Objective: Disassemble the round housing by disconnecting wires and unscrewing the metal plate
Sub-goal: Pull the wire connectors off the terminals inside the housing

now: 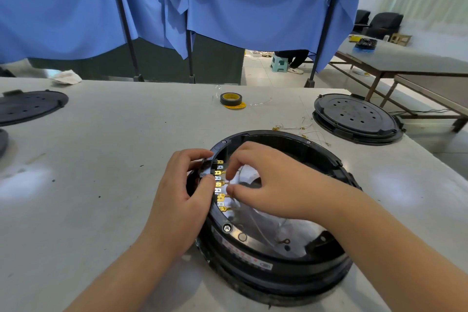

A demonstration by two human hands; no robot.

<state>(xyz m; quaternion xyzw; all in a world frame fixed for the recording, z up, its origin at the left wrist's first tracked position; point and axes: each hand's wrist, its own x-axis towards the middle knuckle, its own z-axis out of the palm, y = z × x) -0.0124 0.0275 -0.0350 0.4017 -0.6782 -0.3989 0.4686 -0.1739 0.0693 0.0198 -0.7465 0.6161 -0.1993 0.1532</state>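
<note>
- Round housing (pixel 276 256), black, open side up, sits on the pale tabletop (pixel 101 159) at lower center-right of the frame.
- Shiny metal plate (pixel 286 230) lies inside the housing; a screw (pixel 227 228) shows at its near-left edge.
- Row of gold and silver terminals (pixel 219 185) runs along the housing's inner left wall.
- Left hand (pixel 184 185) at the housing's left rim, fingers curled over the rim and terminal block, thumb tip pressed beside the terminals; grip clenched on the housing's rim.
- Right hand (pixel 268 177) reaches over the housing from the right, thumb and fingertips pinched right at the terminals; grip looks closed on a thin wire (pixel 255 225) end, though the contact itself is too small to see for sure.
- Thin pale wire trails across the plate to a ring lug at the near side.
- Loose wires (pixel 301 129) lie on the tabletop just behind the housing.
- Tape roll (pixel 231 99), black and yellow, upper center of the tabletop.
- Black round cover (pixel 354 116) at right, another black cover (pixel 27 106) at far left.
- Blue curtain (pixel 228 0) hangs across the top of the frame.
</note>
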